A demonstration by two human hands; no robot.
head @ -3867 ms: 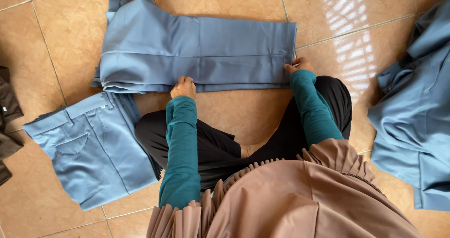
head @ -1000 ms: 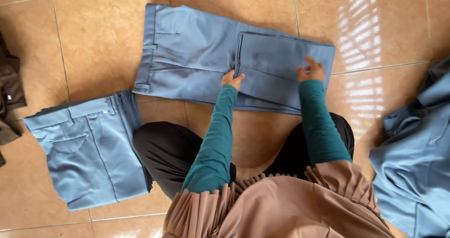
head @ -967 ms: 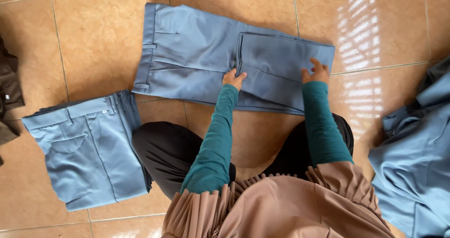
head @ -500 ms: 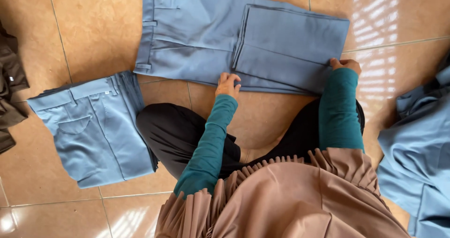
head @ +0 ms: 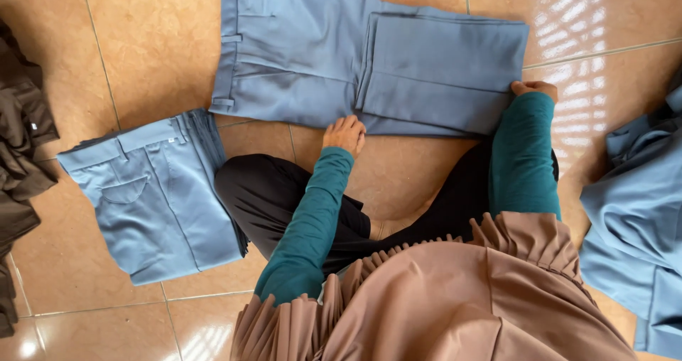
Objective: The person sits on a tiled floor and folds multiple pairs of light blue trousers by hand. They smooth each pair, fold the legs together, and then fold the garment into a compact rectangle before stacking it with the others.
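A pair of grey-blue trousers point(head: 305, 55) lies flat on the tiled floor in front of me, its leg end folded back over the middle as a flap point(head: 444, 73). My left hand point(head: 345, 133) rests on the near edge of the trousers, right at the fold line, fingers together. My right hand point(head: 534, 89) grips the near right corner of the folded flap. Both arms wear teal sleeves. My crossed legs in black sit just below the garment.
A folded stack of matching blue trousers point(head: 153, 190) lies at my left. Dark brown clothes point(head: 18, 148) are heaped at the far left edge. A pile of loose blue garments point(head: 639, 226) sits at the right. The floor is orange-brown tile point(head: 149, 41).
The trouser legs have been folded over from the right onto the middle. Both hands have slid back from the top of the fold to its near edge and right corner.
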